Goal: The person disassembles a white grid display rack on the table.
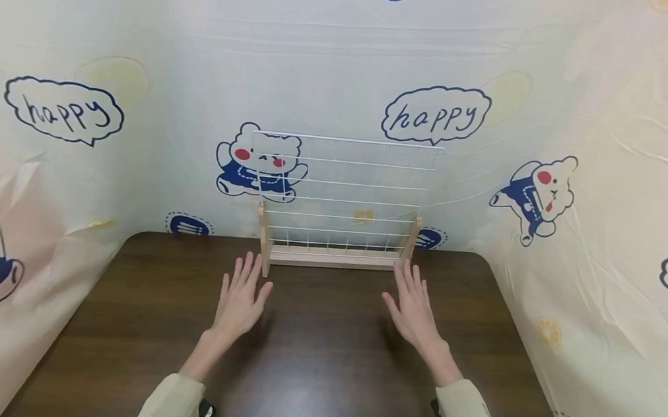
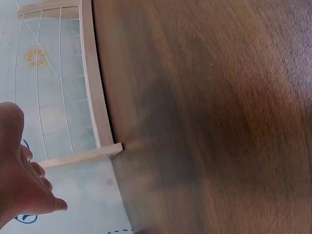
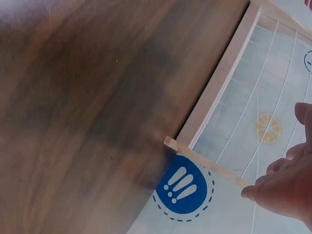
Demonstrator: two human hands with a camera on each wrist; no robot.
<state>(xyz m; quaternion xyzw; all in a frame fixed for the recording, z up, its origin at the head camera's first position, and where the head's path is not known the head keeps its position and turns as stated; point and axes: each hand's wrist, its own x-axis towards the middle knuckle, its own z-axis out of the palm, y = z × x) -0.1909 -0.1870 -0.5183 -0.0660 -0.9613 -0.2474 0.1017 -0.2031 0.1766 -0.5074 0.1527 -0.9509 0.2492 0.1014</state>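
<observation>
A white wire rack with a pale wooden frame point(image 1: 329, 260) stands upright at the back of the brown table. My left hand point(image 1: 240, 303) reaches toward its left wooden end, fingers extended and thumb spread, holding nothing. On the other side my right hand point(image 1: 413, 308) is held out the same way, its fingertips near the rack's right end. Whether those fingertips touch the wood, I cannot tell. In the left wrist view the left hand point(image 2: 24, 178) appears beside the frame's wooden foot point(image 2: 87, 157). The right wrist view has the right hand point(image 3: 287, 185) near the other wooden side point(image 3: 214, 165).
The dark wooden table point(image 1: 320, 366) has rounded back corners. A pale printed sheet point(image 1: 347, 57) with cartoon bears and the word "happy" hangs behind and at both sides, close to the table's edges.
</observation>
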